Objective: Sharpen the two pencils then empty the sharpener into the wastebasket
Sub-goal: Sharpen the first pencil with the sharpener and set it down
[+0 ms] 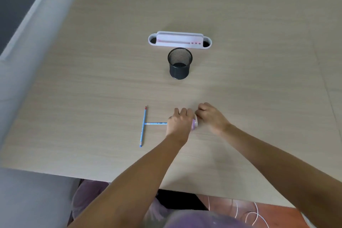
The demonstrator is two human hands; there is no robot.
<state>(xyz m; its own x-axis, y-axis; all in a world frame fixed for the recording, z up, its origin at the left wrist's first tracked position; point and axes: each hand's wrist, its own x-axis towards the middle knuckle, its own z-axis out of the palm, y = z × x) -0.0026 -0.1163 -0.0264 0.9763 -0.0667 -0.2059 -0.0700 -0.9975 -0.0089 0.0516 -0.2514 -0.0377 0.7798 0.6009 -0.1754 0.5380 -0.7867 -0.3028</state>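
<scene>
Both hands meet over a pale wooden desk (240,24): the left hand (178,121) grips a blue pencil (155,123), the right hand (211,115) pinches a purple sharpener (194,123). A second pencil (143,127) lies left of the sharpener, touching the held one. Beyond the sharpener stands a black mesh wastebasket (179,64), a white tray (179,40) just behind it.

Evenly and softly lit from above across the desk (240,15), without glare. Faint shadows only (palest under the hands). Slightly soft throughout, blurred most at the bottom edge. Bowed by wide-angle distortion along the desk's left edge.
</scene>
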